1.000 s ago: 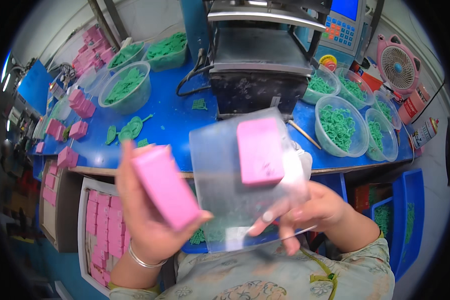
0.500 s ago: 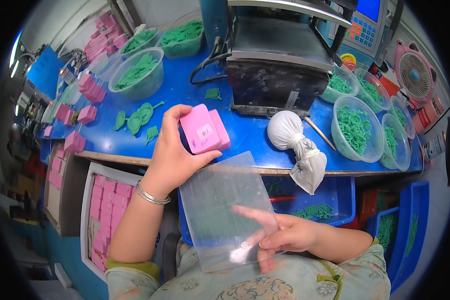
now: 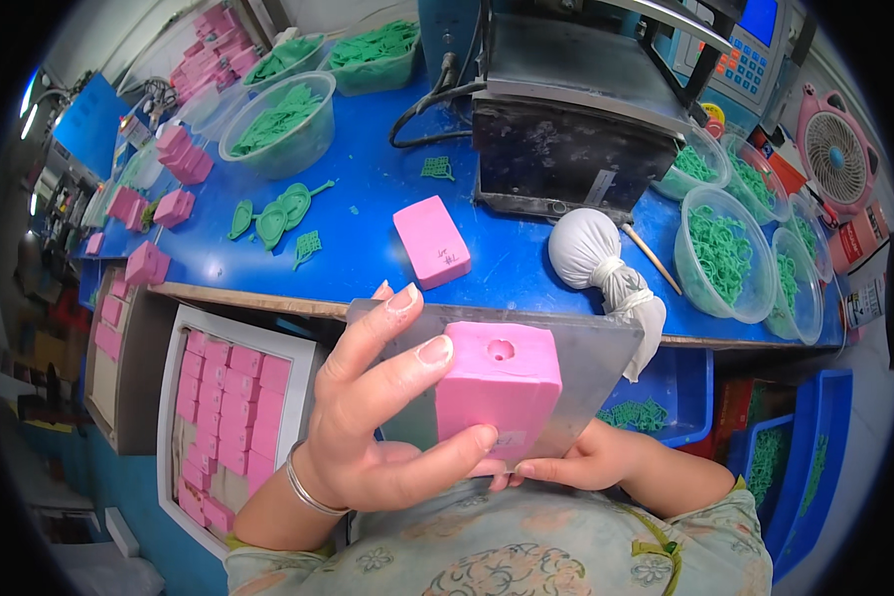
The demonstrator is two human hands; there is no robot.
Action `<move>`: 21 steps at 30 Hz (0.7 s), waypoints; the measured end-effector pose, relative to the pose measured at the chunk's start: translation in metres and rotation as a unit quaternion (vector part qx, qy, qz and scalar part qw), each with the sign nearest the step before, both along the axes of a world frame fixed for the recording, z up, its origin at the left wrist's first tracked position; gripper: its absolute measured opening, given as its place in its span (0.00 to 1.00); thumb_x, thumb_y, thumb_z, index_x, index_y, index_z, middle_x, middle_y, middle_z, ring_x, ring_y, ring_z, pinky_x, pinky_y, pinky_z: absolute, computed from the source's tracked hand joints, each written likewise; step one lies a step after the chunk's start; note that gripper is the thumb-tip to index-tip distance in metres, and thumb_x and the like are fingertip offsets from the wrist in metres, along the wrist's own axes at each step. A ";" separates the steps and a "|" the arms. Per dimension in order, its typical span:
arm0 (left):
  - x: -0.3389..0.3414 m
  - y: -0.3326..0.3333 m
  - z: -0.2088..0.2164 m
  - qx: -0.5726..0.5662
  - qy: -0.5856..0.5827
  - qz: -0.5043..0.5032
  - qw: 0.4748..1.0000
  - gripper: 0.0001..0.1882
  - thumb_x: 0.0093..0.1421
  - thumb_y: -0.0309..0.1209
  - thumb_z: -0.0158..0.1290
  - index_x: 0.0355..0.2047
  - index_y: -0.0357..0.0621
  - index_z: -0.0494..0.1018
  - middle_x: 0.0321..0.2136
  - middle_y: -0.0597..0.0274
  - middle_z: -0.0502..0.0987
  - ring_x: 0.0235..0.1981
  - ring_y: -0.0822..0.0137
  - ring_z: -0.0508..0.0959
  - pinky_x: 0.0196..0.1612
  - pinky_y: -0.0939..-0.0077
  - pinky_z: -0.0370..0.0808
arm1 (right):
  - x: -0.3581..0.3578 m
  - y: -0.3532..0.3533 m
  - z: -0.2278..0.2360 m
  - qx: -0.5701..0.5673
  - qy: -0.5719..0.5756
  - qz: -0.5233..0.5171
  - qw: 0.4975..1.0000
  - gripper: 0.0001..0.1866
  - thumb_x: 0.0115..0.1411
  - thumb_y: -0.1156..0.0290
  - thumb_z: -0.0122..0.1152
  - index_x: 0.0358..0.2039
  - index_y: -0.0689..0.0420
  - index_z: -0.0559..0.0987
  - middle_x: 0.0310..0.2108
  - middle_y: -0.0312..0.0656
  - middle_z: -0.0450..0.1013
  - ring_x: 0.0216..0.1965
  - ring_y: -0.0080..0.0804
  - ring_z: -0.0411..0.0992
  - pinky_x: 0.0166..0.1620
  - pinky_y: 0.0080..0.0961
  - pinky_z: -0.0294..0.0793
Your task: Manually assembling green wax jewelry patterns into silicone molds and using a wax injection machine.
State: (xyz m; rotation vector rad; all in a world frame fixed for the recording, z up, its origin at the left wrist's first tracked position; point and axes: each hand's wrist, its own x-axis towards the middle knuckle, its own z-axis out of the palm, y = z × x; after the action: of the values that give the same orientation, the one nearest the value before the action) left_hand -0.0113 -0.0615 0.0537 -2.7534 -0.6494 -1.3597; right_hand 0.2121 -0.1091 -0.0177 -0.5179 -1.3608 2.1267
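Observation:
My left hand holds a pink rubber mould between its fingers and thumb. A round hole shows in the mould's end face, and a small label is partly hidden by my hand. Behind and under the mould is a clear plastic plate, tilted, its lower edge gripped by my right hand. The right fingers are mostly hidden behind the plate. A second pink mould, with handwriting on it, lies on the blue table just beyond the plate.
A tied white cloth pouch and a wooden stick lie before a black machine. Clear bowls of green pieces stand at right and back left. Below the table's edge are a white tray of pink moulds and blue bins.
The two pink moulds held together are now apart: one lies on the table, the other has come down in my left hand to the plate. My right hand has tilted the plate.

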 end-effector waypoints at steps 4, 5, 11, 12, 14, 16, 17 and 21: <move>0.004 -0.002 -0.004 0.027 -0.053 -0.021 0.998 0.17 0.42 0.43 0.62 0.33 0.59 0.73 0.46 0.53 0.65 0.50 0.44 0.65 0.48 0.48 0.66 | 0.002 -0.001 -0.002 0.063 -0.018 -0.008 0.998 0.17 0.60 0.76 0.46 0.51 0.62 0.65 0.40 0.42 0.70 0.42 0.24 0.70 0.42 0.20 0.70; 0.005 -0.001 -0.006 0.028 -0.055 -0.024 0.998 0.17 0.42 0.43 0.62 0.33 0.59 0.73 0.46 0.53 0.65 0.50 0.44 0.65 0.48 0.48 0.66 | 0.002 -0.002 -0.004 0.054 -0.020 -0.007 0.998 0.18 0.60 0.76 0.46 0.52 0.62 0.64 0.41 0.43 0.70 0.42 0.25 0.70 0.42 0.21 0.70; 0.015 0.004 -0.001 -0.102 0.045 0.076 0.991 0.26 0.50 0.55 0.51 0.40 0.47 0.73 0.55 0.45 0.60 0.56 0.43 0.58 0.56 0.45 0.48 | 0.013 -0.003 0.029 -0.094 0.007 0.011 0.995 0.32 0.60 0.77 0.45 0.62 0.56 0.44 0.48 0.53 0.68 0.37 0.34 0.73 0.37 0.24 0.73; 0.014 0.010 -0.006 -0.152 -0.082 0.062 0.983 0.27 0.53 0.54 0.48 0.41 0.43 0.71 0.54 0.44 0.61 0.57 0.44 0.58 0.57 0.49 0.49 | 0.018 -0.005 0.035 -0.158 0.064 0.023 0.985 0.34 0.60 0.78 0.45 0.62 0.55 0.41 0.48 0.55 0.67 0.36 0.36 0.74 0.36 0.25 0.73; 0.007 0.027 -0.024 -0.191 -0.233 0.081 0.950 0.28 0.57 0.50 0.46 0.44 0.36 0.67 0.53 0.44 0.61 0.56 0.47 0.58 0.57 0.56 0.52 | 0.029 -0.008 0.056 -0.237 0.136 0.021 0.962 0.37 0.59 0.79 0.44 0.63 0.54 0.36 0.47 0.62 0.65 0.33 0.43 0.75 0.32 0.27 0.74; 0.002 0.043 -0.028 -0.187 -0.153 0.220 0.945 0.30 0.53 0.44 0.52 0.49 0.34 0.60 0.52 0.44 0.61 0.53 0.49 0.61 0.54 0.59 0.57 | 0.037 -0.003 0.083 -0.227 0.171 0.004 0.959 0.37 0.59 0.79 0.43 0.63 0.55 0.36 0.47 0.63 0.65 0.32 0.44 0.75 0.31 0.27 0.75; 0.002 0.052 -0.030 -0.182 -0.156 0.214 0.947 0.30 0.53 0.44 0.52 0.49 0.34 0.60 0.52 0.44 0.61 0.53 0.49 0.61 0.54 0.59 0.57 | 0.040 -0.001 0.096 -0.228 0.207 -0.002 0.951 0.37 0.58 0.79 0.42 0.63 0.55 0.36 0.47 0.65 0.64 0.32 0.45 0.75 0.30 0.27 0.75; 0.013 0.077 -0.039 -0.227 0.087 0.254 0.936 0.37 0.43 0.40 0.62 0.49 0.36 0.59 0.47 0.46 0.63 0.49 0.48 0.63 0.51 0.59 0.61 | 0.045 0.017 0.130 -0.148 0.184 -0.096 0.967 0.39 0.52 0.78 0.40 0.61 0.64 0.34 0.43 0.79 0.61 0.24 0.54 0.75 0.23 0.30 0.75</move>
State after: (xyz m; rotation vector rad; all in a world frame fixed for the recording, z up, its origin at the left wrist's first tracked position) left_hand 0.0019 0.0160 0.0146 -2.6530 -1.6936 -0.9282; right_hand 0.2569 -0.0923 0.1120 -0.3287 -0.7624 2.1409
